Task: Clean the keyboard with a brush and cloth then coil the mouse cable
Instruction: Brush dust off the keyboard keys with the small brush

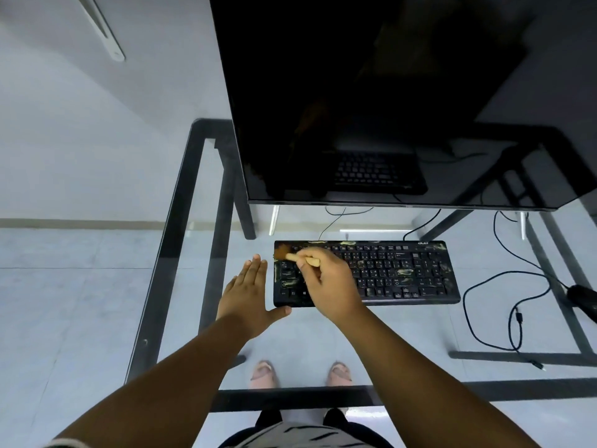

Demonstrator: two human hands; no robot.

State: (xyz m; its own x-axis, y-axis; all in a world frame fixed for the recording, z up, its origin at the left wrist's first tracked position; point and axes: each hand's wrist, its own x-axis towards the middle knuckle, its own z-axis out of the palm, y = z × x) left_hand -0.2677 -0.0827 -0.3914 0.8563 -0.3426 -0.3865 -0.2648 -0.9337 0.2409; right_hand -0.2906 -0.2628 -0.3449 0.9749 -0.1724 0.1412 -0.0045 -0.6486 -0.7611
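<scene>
A black keyboard (pixel 403 273) lies on the glass desk, with pale smears of dirt on several keys. My right hand (pixel 329 282) is over its left half, gripping a small wooden-handled brush (pixel 292 255) whose brown bristles touch the keyboard's top left corner. My left hand (pixel 247 292) lies flat with fingers straight against the keyboard's left edge, the thumb at the front left corner. A black mouse (pixel 583 297) sits at the far right edge, its black cable (pixel 484 318) looping loosely over the glass. No cloth is in view.
A large dark monitor (pixel 387 101) stands close behind the keyboard. The glass desk has a black frame (pixel 181 240), and other cables run behind the keyboard. My feet show through the glass below.
</scene>
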